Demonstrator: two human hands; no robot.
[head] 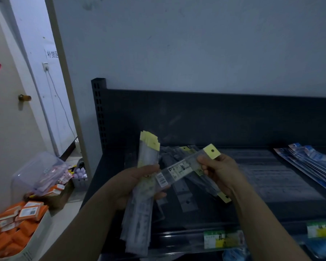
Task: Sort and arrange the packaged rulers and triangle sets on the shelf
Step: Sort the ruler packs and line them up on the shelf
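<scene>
Pinching one packaged ruler (179,169), the fingers (203,162) of the right hand (222,172) angle it toward the upright stack (149,153) gripped by the left hand (137,183), likely to add it; loose rulers (184,196) lie on the shelf (271,208) beneath.

One view only, from a wide-angle camera worn on the person's head; it faces forward and down over a dark shelf (205,219), near enough that both forearms run in from the bottom edge; the left hand (135,185), gripping a bundle of rulers (149,153), sits close below centre toward 7 o'clock; the right hand (222,172), pinching one ruler (183,166), sits toward 4 o'clock; a grey wall (196,44) fills the upper half from 10 to 2 o'clock; a door (8,138) lies at 9 o'clock, a box (40,234) of orange packs at 8 o'clock; upright lines at the left lean inward.
</scene>
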